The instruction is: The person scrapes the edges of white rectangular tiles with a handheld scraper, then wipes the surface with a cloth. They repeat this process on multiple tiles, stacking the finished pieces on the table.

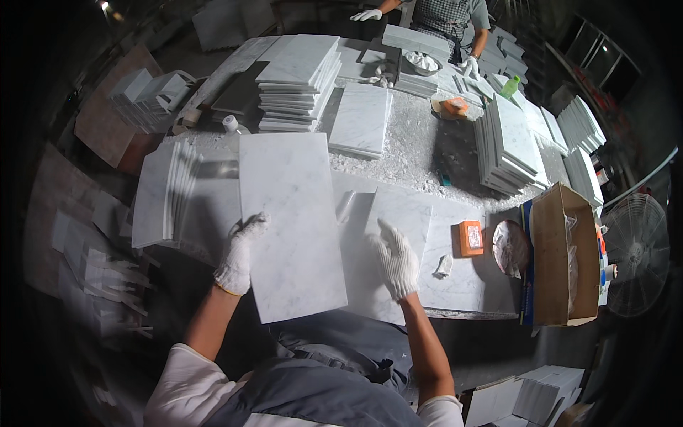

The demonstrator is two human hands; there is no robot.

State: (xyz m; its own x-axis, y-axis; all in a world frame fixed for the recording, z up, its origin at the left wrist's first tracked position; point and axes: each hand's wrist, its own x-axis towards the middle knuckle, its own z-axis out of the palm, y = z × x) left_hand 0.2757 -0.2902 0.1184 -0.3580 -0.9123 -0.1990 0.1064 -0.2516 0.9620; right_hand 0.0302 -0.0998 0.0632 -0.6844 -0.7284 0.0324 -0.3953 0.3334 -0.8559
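The left hand (237, 257), gloved, grips the near-left edge of a white marble tile (288, 220), fingers curled over its face; the tile tilts up off the workbench (398, 153) at centre. The right hand (395, 259), fingers spread flat, presses a second slab (455, 270) at four o'clock. With one-handed support the tile could slip or knock its corner — likely chipping. The thumb beneath is hidden; the dark floor at nine o'clock is hard to read.

Bright light on the centre, dark blurred rim, strong fisheye bending.
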